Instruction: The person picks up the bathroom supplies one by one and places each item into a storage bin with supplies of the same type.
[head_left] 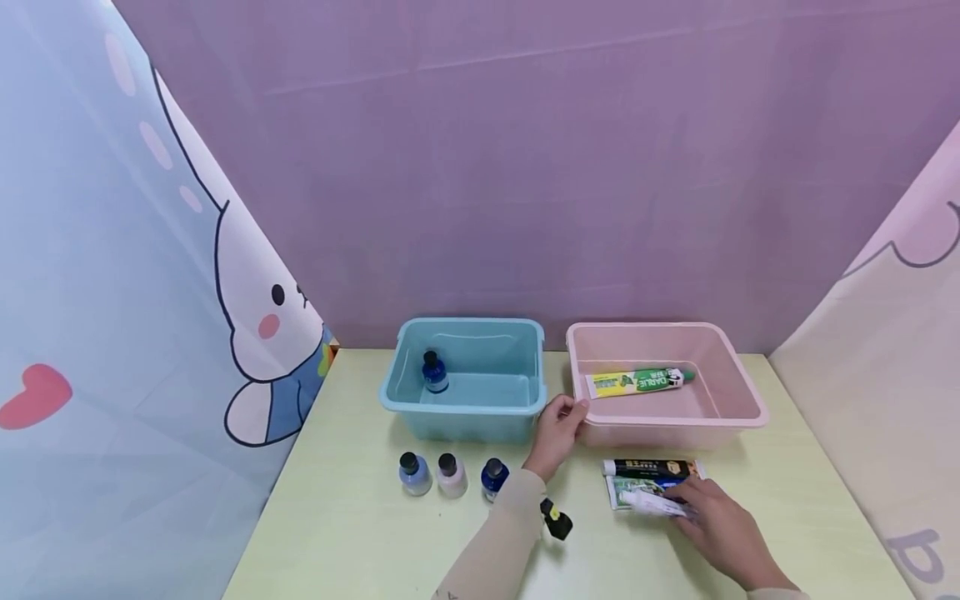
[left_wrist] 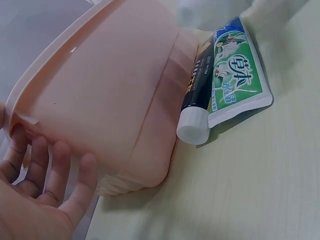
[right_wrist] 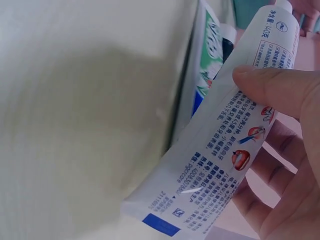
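Observation:
My left hand [head_left: 557,433] holds the near left corner of the pink basin [head_left: 675,435], thumb over the rim and fingers beneath it, as the left wrist view [left_wrist: 47,190] shows. A green and yellow toothpaste tube [head_left: 641,382] lies inside that basin. In front of it, my right hand [head_left: 720,529] pinches a white toothpaste tube [right_wrist: 215,145] between thumb and fingers, with printed text facing the right wrist camera. Below the white tube, a green and blue toothpaste tube [left_wrist: 237,75] lies on the table beside a black toothpaste tube [left_wrist: 200,80] with a white cap.
Left of the pink basin stands a blue basin [head_left: 468,425] holding a dark blue bottle [head_left: 435,371]. Before it stand a light blue bottle [head_left: 415,475], a pale pink bottle [head_left: 452,477] and another dark blue bottle [head_left: 493,477]. A black-capped item [head_left: 557,521] is partly behind my left forearm.

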